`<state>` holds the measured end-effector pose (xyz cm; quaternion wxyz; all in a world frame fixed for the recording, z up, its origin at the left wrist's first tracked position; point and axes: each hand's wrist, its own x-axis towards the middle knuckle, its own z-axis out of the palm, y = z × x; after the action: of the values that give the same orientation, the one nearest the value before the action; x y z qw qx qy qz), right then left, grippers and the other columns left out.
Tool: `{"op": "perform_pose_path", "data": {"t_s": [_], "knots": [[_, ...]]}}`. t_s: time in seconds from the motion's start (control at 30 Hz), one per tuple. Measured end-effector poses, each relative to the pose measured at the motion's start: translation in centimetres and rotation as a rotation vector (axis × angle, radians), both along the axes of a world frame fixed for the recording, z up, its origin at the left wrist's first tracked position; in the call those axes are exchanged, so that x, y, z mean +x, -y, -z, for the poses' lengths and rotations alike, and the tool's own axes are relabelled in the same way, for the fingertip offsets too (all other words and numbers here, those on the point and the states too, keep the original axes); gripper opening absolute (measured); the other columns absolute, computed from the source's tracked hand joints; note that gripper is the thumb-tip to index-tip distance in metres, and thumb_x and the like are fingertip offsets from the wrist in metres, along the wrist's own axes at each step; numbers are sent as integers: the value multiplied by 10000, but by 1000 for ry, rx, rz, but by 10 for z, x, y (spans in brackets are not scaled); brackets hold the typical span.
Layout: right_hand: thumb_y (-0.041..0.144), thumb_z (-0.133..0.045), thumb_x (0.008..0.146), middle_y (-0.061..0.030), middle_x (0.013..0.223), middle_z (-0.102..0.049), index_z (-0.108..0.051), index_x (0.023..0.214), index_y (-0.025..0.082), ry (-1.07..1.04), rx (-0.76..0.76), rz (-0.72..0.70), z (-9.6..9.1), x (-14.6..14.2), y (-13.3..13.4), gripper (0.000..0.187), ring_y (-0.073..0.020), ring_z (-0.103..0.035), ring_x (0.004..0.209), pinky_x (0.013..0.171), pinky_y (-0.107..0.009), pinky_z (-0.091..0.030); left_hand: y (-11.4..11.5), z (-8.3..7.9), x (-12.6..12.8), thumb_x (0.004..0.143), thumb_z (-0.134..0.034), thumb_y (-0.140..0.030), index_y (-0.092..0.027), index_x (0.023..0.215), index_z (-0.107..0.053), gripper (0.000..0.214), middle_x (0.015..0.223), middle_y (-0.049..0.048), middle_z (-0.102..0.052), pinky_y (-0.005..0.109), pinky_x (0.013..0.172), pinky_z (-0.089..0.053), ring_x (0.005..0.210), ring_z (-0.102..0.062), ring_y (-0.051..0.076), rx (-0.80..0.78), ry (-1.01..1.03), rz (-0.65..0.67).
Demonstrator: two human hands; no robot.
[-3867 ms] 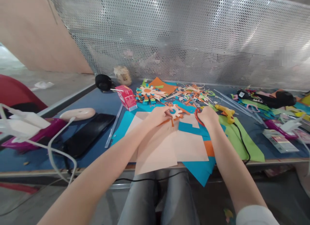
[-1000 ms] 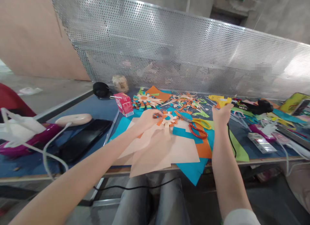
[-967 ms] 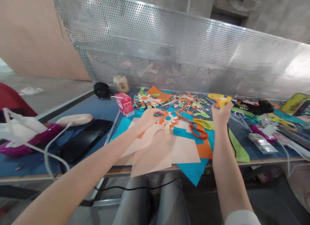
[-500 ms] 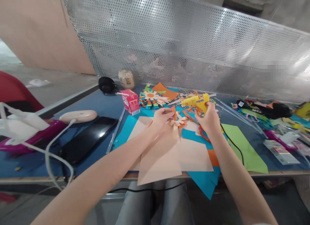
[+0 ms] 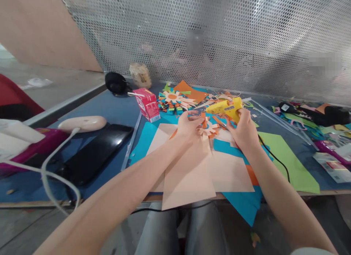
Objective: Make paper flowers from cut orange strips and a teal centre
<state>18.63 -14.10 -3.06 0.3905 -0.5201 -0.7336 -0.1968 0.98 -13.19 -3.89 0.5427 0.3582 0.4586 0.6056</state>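
My left hand (image 5: 190, 126) has its fingers closed on a small orange paper strip (image 5: 203, 120) that stands up at the edge of a cream-and-orange paper flower (image 5: 210, 129). The flower lies over peach paper sheets (image 5: 186, 171). Wrapped around the handle of a yellow hot glue gun (image 5: 226, 108) is my right hand (image 5: 242, 127). The gun's nozzle end points left, just above the orange strip; whether it touches cannot be made out. Below the gun are scissors (image 5: 221, 123), mostly covered by my right hand.
Behind lies a finished-looking layered paper flower (image 5: 172, 97) among paper scraps. A pink drink carton (image 5: 148, 105) stands left of it. Further left are a black phone (image 5: 101, 152) and a white cabled device (image 5: 82, 123). Green paper (image 5: 290, 163) lies right, beside the gun's black cord (image 5: 276, 160).
The camera view has shifted slightly, so everything sits a little higher in the picture. Both hands keep their holds on the strip and the glue gun, with little movement relative to the flower.
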Motion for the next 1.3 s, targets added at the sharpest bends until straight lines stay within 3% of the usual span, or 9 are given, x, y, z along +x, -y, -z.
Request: {"op": "perform_pose_path", "data": {"t_s": [0.4, 1.07, 1.3], "knots": [[288, -501, 775, -109, 903, -589, -361, 978, 198, 10, 23, -22, -1, 1, 2, 262, -246, -618, 852, 659, -377, -527, -3, 4, -3, 687, -632, -79, -141, 901, -512, 253, 653, 12, -622, 244, 519, -486, 527, -600, 117, 14, -26, 2], [266, -498, 773, -107, 906, -575, -377, 983, 196, 31, -12, -22, -2, 1, 3, 252, -263, -609, 877, 681, -407, -525, 3, -5, -1, 688, -618, -41, -139, 836, -513, 206, 572, -41, -553, 217, 489, -436, 447, -518, 69, -15, -29, -25], [259, -486, 779, -112, 909, -573, -379, 991, 191, 45, -8, -29, -1, -1, 3, 247, -268, -610, 875, 670, -411, -524, 3, -5, -1, 695, -621, -56, -135, 862, -520, 211, 596, -21, -570, 220, 492, -444, 488, -562, 91, -22, -36, -17]]}}
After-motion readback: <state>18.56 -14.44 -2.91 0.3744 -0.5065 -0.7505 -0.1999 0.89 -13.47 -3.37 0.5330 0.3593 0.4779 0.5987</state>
